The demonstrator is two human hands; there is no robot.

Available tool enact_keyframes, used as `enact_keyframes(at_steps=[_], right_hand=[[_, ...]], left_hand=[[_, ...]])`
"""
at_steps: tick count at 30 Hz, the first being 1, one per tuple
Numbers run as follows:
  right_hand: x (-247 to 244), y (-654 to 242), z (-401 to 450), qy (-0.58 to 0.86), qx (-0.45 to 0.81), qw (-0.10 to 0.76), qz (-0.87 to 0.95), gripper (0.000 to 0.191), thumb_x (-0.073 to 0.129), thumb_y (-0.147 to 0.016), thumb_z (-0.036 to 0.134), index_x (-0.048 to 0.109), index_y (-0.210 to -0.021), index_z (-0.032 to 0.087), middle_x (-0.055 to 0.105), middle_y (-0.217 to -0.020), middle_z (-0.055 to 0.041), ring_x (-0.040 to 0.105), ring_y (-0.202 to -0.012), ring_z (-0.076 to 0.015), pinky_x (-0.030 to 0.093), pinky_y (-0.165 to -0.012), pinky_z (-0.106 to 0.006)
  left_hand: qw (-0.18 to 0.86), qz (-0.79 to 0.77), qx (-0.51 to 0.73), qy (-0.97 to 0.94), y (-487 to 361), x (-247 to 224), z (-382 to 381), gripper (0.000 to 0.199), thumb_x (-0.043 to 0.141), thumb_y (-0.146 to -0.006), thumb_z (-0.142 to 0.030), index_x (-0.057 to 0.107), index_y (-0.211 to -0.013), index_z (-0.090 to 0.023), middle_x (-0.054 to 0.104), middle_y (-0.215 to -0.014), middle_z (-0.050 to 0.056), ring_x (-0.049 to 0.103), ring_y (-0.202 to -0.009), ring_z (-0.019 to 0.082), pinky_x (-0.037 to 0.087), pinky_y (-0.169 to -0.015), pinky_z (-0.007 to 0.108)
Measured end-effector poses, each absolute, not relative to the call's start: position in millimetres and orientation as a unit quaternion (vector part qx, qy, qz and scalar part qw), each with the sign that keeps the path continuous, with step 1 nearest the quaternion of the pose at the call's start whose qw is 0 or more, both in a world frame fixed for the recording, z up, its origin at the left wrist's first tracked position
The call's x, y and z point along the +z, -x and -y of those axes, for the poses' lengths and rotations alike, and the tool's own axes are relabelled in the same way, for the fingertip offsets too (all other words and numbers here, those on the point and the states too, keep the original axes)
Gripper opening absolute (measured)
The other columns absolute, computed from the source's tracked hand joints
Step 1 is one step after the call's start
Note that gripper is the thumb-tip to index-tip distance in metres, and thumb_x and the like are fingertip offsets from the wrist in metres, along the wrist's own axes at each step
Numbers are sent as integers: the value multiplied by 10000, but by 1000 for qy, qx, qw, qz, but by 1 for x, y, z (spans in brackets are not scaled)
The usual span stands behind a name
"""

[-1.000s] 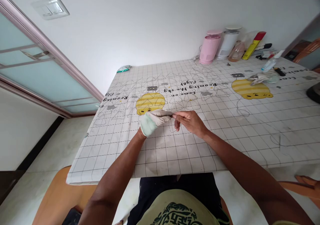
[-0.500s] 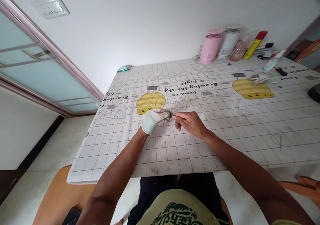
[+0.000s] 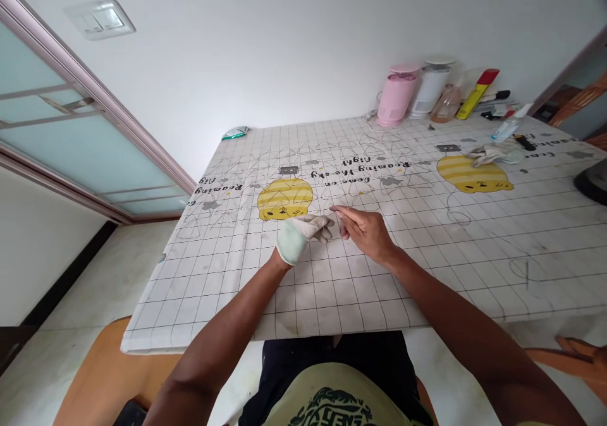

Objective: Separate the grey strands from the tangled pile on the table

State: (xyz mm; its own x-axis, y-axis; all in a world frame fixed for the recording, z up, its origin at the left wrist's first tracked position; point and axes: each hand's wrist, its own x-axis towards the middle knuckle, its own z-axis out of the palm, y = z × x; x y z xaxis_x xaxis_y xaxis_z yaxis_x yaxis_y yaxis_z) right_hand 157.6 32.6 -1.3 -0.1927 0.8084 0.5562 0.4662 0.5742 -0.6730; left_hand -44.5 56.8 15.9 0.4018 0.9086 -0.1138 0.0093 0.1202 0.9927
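My left hand [image 3: 303, 235] wears a whitish glove with a pale green cuff. Its fingers are pinched together over the table, and a tiny pale glint shows at the tips; what they hold is too small to name. Just to the right, my bare right hand [image 3: 365, 229] has thumb and index finger pressed together, the tips pointing left. Anything between them is too fine to make out. A small gap separates the two hands. Beneath them lies a checked tablecloth [image 3: 313, 293] printed with yellow bears and lettering.
At the back stand a pink cylinder [image 3: 396, 97], a white cylinder [image 3: 427, 91], a bottle [image 3: 446, 103] and a yellow can with red cap [image 3: 477, 96]. Another glove [image 3: 496, 152] lies at right, near a spray bottle [image 3: 512, 124]. A thin looped strand [image 3: 526, 273] rests nearer the front.
My hands have come apart from fingertip contact. The left moved slightly right and toward me, while the right index finger rose a little. The camera view shifted slightly.
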Motion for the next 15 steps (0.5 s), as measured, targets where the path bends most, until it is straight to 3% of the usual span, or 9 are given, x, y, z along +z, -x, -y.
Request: enact_keyframes(at_steps=[5, 11, 15], right_hand=[[-1, -163, -32, 385, 62, 435, 811, 314, 511, -1105, 311, 761, -1246, 181, 773, -775, -42, 695, -639, -160, 580, -622, -302], [12, -171, -33, 454, 255, 383, 763, 336, 541, -1098, 439, 713, -1275, 211, 734, -727, 5, 698, -581, -152, 584, -607, -295], [22, -173, -31, 450, 339, 420, 711, 413, 599, -1059, 524, 683, -1322, 217, 766, -853, -37, 760, -777, -203, 609, -666, -319]], left_hand=[[701, -387, 308, -513, 45, 5, -61, 349, 770, -878, -444, 756, -858, -96, 709, -643, 74, 653, -539, 156, 540, -577, 296], [596, -433, 343, -583, 48, 11, -61, 282, 674, -953, -392, 786, -911, -137, 762, -743, 56, 678, -616, 130, 551, -642, 256], [577, -454, 340, -588, 48, 19, -58, 252, 645, -966, -346, 797, -916, -151, 760, -740, 39, 669, -626, 120, 558, -647, 238]])
